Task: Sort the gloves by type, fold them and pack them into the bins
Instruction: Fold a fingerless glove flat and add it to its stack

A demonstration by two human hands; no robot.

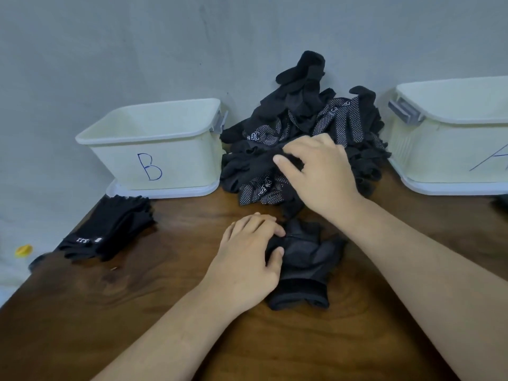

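Now, left hand (247,257) flat on folded glove (305,259), right hand (321,171) curled into glove pile (343,119).

- We count two white bins: bin B (178,166) and bin A (439,158).
- We count one tangled heap of gloves (316,119), one neat stack of gloves (110,229), one single glove (305,259).
- We count one left hand (247,259), one right hand (321,171), one yellow cap (23,251).

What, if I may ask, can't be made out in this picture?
Head view only:
- Bin B contents: its front wall hides the floor.
- Bin A: cut off by the right edge.
- Right hand on the pile: its curled fingers hide any pinch.
- Glove type: left hand covers part.
- Dark thing at the right edge: cut off.
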